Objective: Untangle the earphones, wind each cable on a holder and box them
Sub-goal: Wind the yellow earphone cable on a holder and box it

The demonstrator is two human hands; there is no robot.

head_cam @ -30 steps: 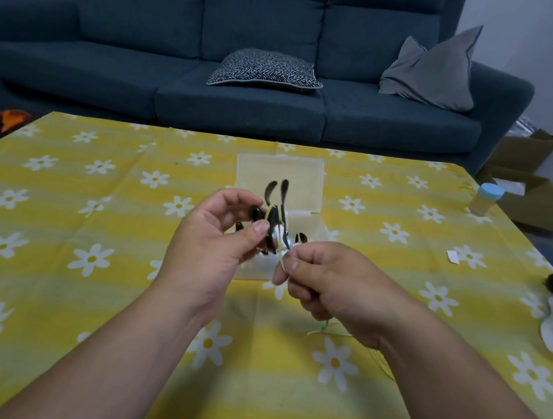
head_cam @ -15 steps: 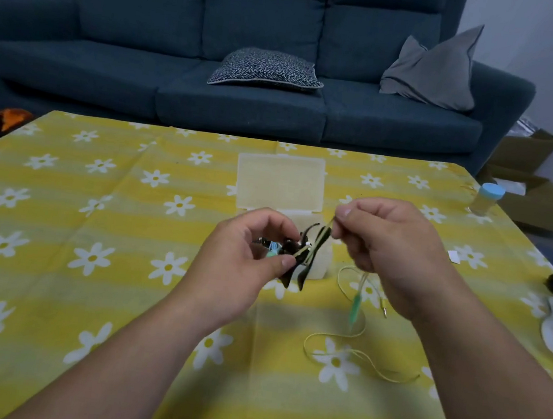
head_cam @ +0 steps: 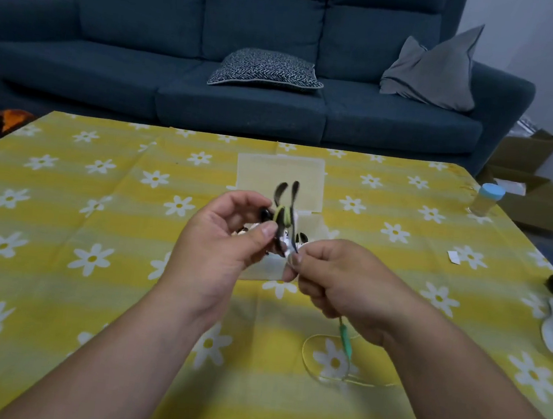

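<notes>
Left hand [head_cam: 219,247] grips holder [head_cam: 284,217] — right hand [head_cam: 339,282] pinches cable [head_cam: 322,369]

You are bringing your right hand [head_cam: 339,280] down from above the holder [head_cam: 293,193] to just below your left hand's [head_cam: 219,247] grip, pinching the cable [head_cam: 345,337] there. You are swinging the holder's prongs upward, and yellow turns are showing around it.

Nothing readable here — no text, label or number.
</notes>
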